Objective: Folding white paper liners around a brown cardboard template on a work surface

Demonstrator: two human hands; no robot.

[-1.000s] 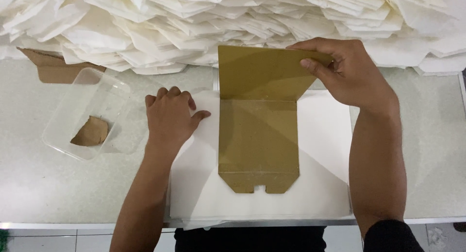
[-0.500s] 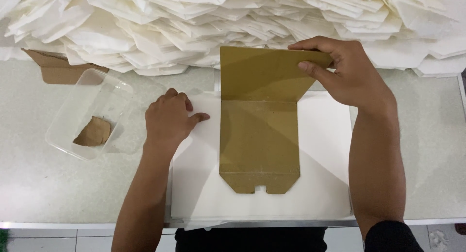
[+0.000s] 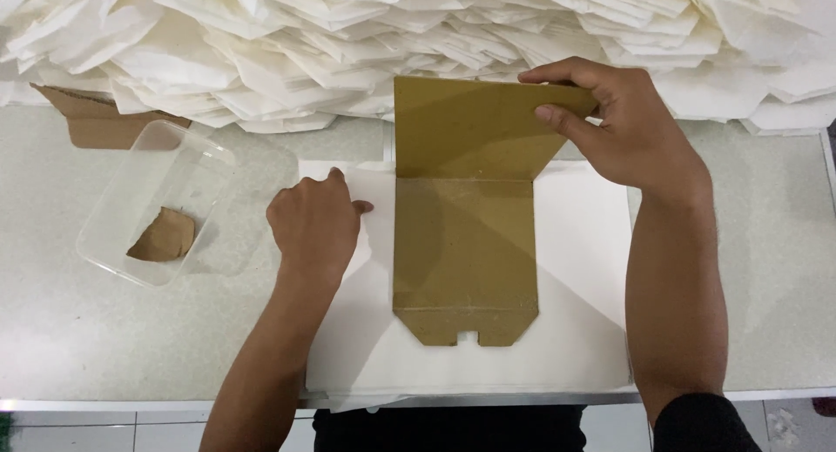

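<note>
A brown cardboard template (image 3: 463,243) lies on a stack of white paper sheets (image 3: 575,330) in the middle of the table. Its upper flap is bent upward. My right hand (image 3: 623,125) pinches the top right corner of that flap. My left hand (image 3: 315,226) rests with curled fingers on the left part of the white sheets, just left of the cardboard's edge. The fingertips of the left hand are tucked under and hidden.
A large heap of folded white paper pieces (image 3: 418,43) fills the back of the table. A clear plastic tub (image 3: 157,208) with a brown scrap (image 3: 164,237) inside stands at the left. Behind it lies a brown cardboard piece (image 3: 96,121). The table's front edge (image 3: 131,406) runs near me.
My left hand has slid slightly to the right along the white sheets, toward the cardboard. My right hand keeps its hold on the raised flap.
</note>
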